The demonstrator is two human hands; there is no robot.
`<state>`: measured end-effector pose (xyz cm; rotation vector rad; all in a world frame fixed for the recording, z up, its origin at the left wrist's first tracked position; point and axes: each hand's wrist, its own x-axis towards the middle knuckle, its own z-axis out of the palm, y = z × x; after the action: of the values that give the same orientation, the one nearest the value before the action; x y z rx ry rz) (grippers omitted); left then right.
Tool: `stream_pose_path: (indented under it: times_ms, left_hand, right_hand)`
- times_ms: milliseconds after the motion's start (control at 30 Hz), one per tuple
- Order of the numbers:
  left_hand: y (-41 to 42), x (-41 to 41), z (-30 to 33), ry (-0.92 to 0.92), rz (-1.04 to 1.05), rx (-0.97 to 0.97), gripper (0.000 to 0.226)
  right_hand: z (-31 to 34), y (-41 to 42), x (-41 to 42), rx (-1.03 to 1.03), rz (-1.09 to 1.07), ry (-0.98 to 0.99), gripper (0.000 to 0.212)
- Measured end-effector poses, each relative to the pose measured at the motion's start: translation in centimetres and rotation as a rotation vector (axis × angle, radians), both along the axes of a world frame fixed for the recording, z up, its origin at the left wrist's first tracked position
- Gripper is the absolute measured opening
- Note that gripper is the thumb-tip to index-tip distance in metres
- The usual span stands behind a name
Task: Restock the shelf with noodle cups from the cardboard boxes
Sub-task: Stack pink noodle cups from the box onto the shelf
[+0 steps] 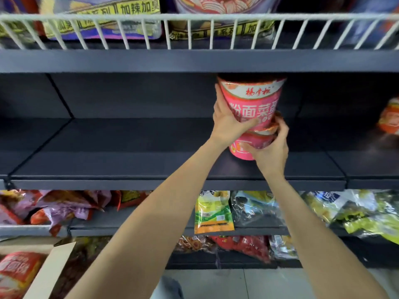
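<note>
Both forearms were stretched toward one o'clock, where the left hand (226, 124) gripped the upper noodle cup (251, 100) and the right hand (269, 147) the lower cup (250, 147) on the shelf (129, 165); the stack should be lowered squarely, the bottom steadied first.

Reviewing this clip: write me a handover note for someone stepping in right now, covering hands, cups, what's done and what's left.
Left hand grips the side of the upper cup.
Right hand grips the lower cup. The two pink cups are stacked, with the lower one at the dark middle shelf; whether it rests on the shelf I cannot tell.
Done: one more cup shows at the far right of that shelf.
Left: set this stack down and let go. Most of the shelf is still bare. The open box at lower left holds more packs to bring up.
</note>
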<state>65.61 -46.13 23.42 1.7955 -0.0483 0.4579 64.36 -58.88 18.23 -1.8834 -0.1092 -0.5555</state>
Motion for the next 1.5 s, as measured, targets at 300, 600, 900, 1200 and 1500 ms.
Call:
stream_pose_path:
  times_ms: [300,600,900,1200,1500]
  left_hand:
    - [-6.0,5.4,-2.8,0.252,-0.279,0.512,0.102]
    - [-0.3,-3.1,-1.6,0.032,0.095,0.769,0.046]
    - [19.7,-24.4,-8.3,-0.186,0.606,0.807,0.022]
    - [36.3,-50.1,-19.6,0.855,0.896,0.516,0.04]
    - [45.4,-66.1,-31.5,0.896,1.341,0.063,0.052]
  right_hand:
    - [-1.2,-5.3,7.6,0.07,-0.119,0.063,0.101]
    - [-0.7,-2.8,0.6,-0.155,-0.158,-0.17,0.052]
    - [-5.0,16.4,-12.9,-0.457,0.7,-0.269,0.022]
    - [-12.2,39.1,-26.9,-0.803,1.493,-0.037,0.028]
    - [-22.0,54.4,-40.5,-1.066,1.79,-0.295,0.035]
